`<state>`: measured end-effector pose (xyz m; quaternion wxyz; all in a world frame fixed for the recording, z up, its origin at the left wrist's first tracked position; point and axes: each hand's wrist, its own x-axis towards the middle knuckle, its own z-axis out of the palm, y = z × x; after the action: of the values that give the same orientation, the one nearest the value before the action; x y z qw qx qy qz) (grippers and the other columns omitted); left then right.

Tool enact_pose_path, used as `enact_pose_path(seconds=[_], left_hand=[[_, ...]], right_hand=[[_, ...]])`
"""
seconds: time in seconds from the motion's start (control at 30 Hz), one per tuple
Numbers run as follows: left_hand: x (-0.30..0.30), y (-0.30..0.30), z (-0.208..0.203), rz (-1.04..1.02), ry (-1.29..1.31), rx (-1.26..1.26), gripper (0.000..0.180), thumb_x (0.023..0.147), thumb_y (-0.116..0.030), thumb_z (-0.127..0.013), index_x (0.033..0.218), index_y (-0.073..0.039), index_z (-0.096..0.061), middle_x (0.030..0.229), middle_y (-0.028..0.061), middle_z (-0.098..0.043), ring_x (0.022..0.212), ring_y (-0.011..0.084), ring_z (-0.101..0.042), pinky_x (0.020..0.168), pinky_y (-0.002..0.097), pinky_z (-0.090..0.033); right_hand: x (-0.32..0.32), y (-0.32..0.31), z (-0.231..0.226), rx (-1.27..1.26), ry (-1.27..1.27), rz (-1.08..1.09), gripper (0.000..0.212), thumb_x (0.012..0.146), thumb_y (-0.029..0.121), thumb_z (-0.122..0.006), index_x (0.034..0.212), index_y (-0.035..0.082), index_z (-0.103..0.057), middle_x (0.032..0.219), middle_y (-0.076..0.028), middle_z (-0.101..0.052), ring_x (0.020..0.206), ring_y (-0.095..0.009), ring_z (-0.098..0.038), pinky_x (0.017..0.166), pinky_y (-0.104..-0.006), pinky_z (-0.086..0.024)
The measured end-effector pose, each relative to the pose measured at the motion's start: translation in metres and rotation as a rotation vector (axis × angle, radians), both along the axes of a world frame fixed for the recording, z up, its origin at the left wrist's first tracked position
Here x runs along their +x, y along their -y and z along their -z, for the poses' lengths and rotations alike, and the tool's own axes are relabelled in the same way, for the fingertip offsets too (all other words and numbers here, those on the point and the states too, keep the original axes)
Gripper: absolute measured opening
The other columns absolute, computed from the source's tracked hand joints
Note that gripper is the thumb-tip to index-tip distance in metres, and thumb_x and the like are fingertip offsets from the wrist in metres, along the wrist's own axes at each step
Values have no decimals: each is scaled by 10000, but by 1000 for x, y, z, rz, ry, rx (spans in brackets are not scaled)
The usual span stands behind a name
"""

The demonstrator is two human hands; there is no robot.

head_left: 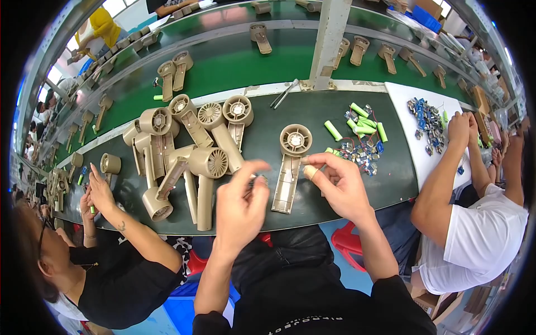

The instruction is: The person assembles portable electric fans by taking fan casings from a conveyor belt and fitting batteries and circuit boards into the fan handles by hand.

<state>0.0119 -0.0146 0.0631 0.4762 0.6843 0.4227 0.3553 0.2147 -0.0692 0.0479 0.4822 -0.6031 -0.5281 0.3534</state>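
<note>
A beige handheld fan housing (286,184) lies on the dark green table in front of me, its round head away from me and its hollow handle facing up. My right hand (339,187) is at the handle's upper right edge, thumb and forefinger pinched close together; what is between them is hidden. A pale covering wraps a fingertip of this hand. Left of the housing, my left hand (241,204) is raised with curled fingers, slightly blurred. Something small and dark shows between its thumb and fingers, too unclear to name.
Beige fan housings (209,162) are heaped on the left. Green battery cells (363,127) and wired circuit boards (360,156) lie on the right. Two pen-like tools (285,94) rest by the metal post (329,50). Co-workers sit on both sides; a green conveyor (223,70) runs beyond.
</note>
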Motion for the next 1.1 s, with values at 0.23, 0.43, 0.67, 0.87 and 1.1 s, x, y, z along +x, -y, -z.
enact_pose_path(seconds=[0.23, 0.43, 0.67, 0.87, 1.1], left_hand=[[27, -3, 15, 114, -293, 114, 159, 900, -181, -690, 930, -25, -686, 586, 151, -569, 453, 226, -506, 479, 328, -389], [19, -8, 26, 29, -327, 539, 114, 892, -139, -692, 984, -73, -699, 672, 121, -569, 554, 313, -572, 515, 397, -438], [13, -12, 34, 42, -492, 678, 170, 873, -93, -694, 1042, -84, -680, 732, 98, -541, 600, 323, -579, 548, 426, -458], [14, -10, 26, 86, -275, 464, 196, 913, 1, -612, 1099, -37, -661, 841, 135, -621, 698, 326, -626, 633, 384, -503], [13, -6, 28, -30, -99, 298, 267, 913, 30, -612, 1177, 15, -654, 1059, 158, -687, 914, 269, -671, 834, 327, -519]], right_hand=[[-2, -14, 19, -19, -11, -70, 198, 966, 67, -592, 1135, -7, -666, 895, -22, -667, 659, -12, -529, 558, -201, -402], [-3, -24, 12, 26, 138, -185, 189, 951, 52, -597, 1112, 3, -683, 874, -39, -657, 634, -64, -518, 552, -233, -405], [-7, -24, 20, 209, 290, -170, 131, 851, 17, -676, 982, 12, -688, 780, -49, -586, 557, -98, -507, 508, -255, -396], [-14, -26, 30, 348, 269, -77, 138, 769, -3, -722, 888, -7, -654, 758, -34, -577, 491, -61, -503, 433, -222, -358], [-18, -24, 30, 265, 177, 51, 107, 794, -17, -710, 887, -18, -656, 768, -10, -589, 524, -8, -474, 475, -174, -352]])
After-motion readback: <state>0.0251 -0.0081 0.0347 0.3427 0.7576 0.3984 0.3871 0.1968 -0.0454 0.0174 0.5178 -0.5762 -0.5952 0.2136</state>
